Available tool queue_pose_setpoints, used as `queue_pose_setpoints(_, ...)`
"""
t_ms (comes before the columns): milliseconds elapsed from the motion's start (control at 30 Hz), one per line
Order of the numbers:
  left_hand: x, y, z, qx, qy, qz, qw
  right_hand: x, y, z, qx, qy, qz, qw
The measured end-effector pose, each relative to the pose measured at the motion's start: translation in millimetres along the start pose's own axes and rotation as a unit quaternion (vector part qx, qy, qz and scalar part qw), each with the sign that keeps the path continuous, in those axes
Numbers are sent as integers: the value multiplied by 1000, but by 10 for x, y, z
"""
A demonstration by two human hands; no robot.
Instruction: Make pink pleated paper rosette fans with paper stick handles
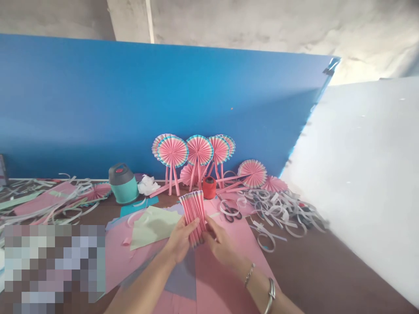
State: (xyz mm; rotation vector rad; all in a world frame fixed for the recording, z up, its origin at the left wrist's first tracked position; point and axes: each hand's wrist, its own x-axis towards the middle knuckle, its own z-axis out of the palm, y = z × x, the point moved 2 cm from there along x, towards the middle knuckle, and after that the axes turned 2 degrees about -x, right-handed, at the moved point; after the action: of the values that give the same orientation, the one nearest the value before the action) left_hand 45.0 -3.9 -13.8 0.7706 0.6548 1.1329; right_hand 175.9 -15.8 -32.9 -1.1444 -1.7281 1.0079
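Observation:
Both my hands hold a pink paper strip folded into tight accordion pleats (194, 211), standing upright above the table. My left hand (180, 240) grips its lower left side with fingers closed round it. My right hand (220, 244) pinches the lower right edge; bracelets sit on that wrist. Beneath my hands lie large pink paper sheets (225, 279) and a pale green sheet (153, 224).
Several finished pink round paper fans on sticks (196, 152) lean against a blue board (131, 100). A teal flask (123, 183), a red thread spool (209, 187), scissors (231, 212) and curled white paper strips (281, 205) lie nearby. A white board (369, 174) stands at the right.

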Motion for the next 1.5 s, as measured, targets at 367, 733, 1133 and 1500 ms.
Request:
queue_pose_setpoints(367, -50, -202, -32, 32, 84, -49, 995, -88, -320, 61, -230, 12, -65, 971)
queue_pose_setpoints(733, -35, -26, -70, 27, -44, -18, 998, -98, -249, -84, -263, 126, -93, 952)
queue_pose_setpoints(1133, 40, 49, -248, -41, -19, -11, 999, -128, -318, -96, -230, 141, -185, 945)
queue_pose_setpoints(1500, 50, 64, -311, -157, -11, -10, 987, -228, -349, -60, -192, 174, -232, 937)
